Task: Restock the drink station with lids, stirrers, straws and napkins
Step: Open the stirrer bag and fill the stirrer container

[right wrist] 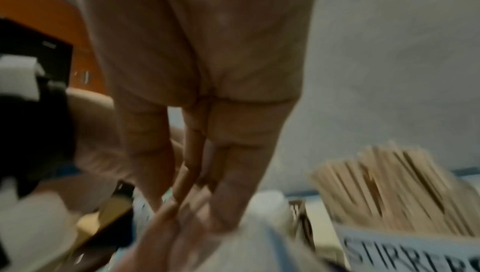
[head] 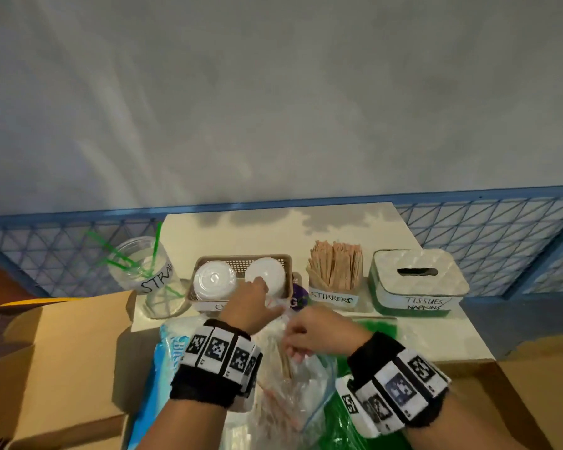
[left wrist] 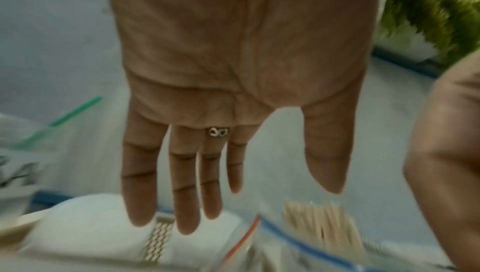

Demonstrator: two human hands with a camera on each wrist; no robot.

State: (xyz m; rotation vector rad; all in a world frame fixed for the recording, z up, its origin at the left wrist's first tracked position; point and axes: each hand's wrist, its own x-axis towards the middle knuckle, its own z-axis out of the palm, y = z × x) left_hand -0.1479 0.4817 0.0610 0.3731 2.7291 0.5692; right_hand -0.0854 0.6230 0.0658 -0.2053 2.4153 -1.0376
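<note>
While left hand [left wrist: 233, 67] hangs flat with fingers [left wrist: 140, 174] straight and apart above the basket [head: 275, 259], right hand [head: 319, 331] pinches clear bag [head: 306, 381], near the desk's [head: 364, 219] front edge.

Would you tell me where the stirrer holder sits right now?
In the head view the stirrer holder stands right of centre on the table, between the lid basket and the tissue box.
</note>
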